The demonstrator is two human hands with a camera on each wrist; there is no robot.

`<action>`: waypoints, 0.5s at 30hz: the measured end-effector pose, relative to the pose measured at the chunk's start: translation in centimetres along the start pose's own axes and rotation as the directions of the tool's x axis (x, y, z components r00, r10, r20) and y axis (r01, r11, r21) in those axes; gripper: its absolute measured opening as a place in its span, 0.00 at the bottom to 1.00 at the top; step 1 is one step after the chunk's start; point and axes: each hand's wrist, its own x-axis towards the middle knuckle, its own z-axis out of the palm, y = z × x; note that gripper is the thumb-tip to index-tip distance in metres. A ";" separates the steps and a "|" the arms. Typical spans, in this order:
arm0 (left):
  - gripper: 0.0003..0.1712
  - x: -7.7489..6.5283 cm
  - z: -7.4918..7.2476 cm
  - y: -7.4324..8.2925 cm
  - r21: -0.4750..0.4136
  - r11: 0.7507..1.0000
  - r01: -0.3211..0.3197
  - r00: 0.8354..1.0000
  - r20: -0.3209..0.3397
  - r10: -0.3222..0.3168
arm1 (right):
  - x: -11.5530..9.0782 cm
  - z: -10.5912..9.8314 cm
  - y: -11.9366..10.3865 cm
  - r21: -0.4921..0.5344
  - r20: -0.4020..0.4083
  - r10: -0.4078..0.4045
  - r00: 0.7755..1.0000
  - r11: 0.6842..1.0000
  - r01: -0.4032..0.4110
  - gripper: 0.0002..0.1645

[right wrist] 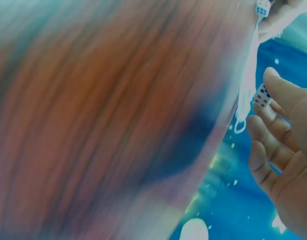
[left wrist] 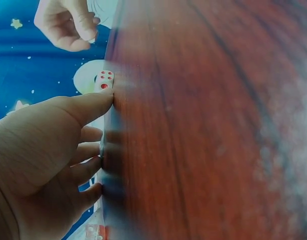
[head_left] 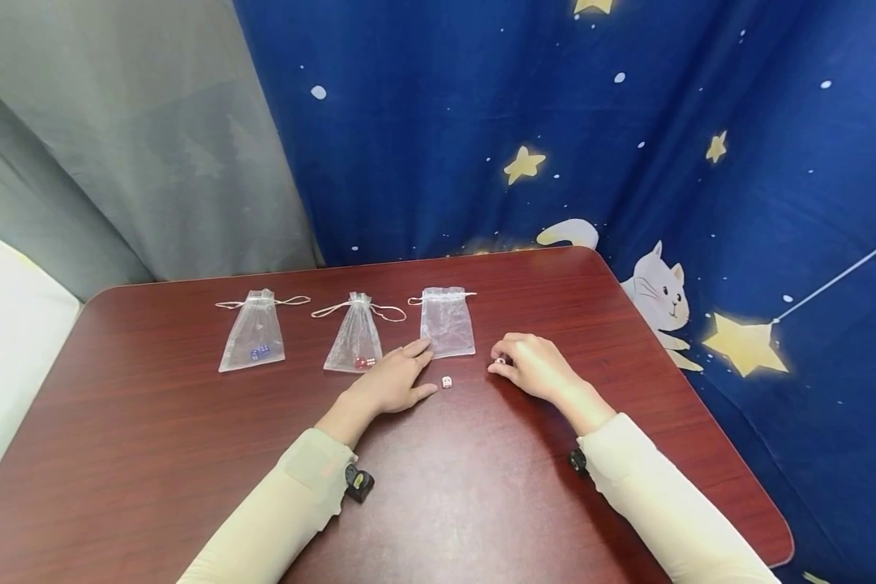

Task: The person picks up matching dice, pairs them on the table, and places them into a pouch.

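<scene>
Between thumb and fingertips, my right hand (head_left: 534,367) pinches a white die (right wrist: 262,96) with red and blue dots, just above the table. My left hand (head_left: 392,380) lies with fingers extended, its fingertips at the lower left corner of a white organza bag (head_left: 448,323). That bag lies flat and no dice show inside. A second white die (head_left: 447,382) sits on the table below it, near the left thumb tip. Beside the left hand lies an organza bag (head_left: 352,334) holding red dice (head_left: 363,362), partly behind the fingers.
Farther left, another organza bag (head_left: 254,331) holds blue dice (head_left: 260,352), its drawstrings spread sideways. Everything rests on a reddish-brown wooden table (head_left: 153,454) with rounded corners. Behind it hang a grey curtain (head_left: 139,138) and a blue star-patterned curtain (head_left: 438,122).
</scene>
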 end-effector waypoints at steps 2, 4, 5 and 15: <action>0.39 0.0 0.0 0.0 -0.001 1.000 0.003 1.000 0.000 -0.003 | 0.4 0.2 -0.5 0.001 0.008 -0.017 1.000 1.000 0.017 0.09; 0.39 0.0 0.0 0.0 -0.004 1.000 0.008 1.000 0.003 -0.008 | 0.8 0.4 -1.0 0.002 0.019 -0.033 0.999 0.999 0.033 0.09; 0.39 0.0 0.0 0.0 -0.006 1.000 0.010 1.000 0.004 -0.010 | 1.0 0.5 -1.2 0.002 0.024 -0.040 0.999 0.999 0.040 0.08; 0.39 0.0 -0.1 0.0 -0.007 1.000 0.016 1.000 0.006 -0.016 | 2.6 1.3 -2.9 -0.005 0.082 -0.123 0.989 0.992 0.124 0.07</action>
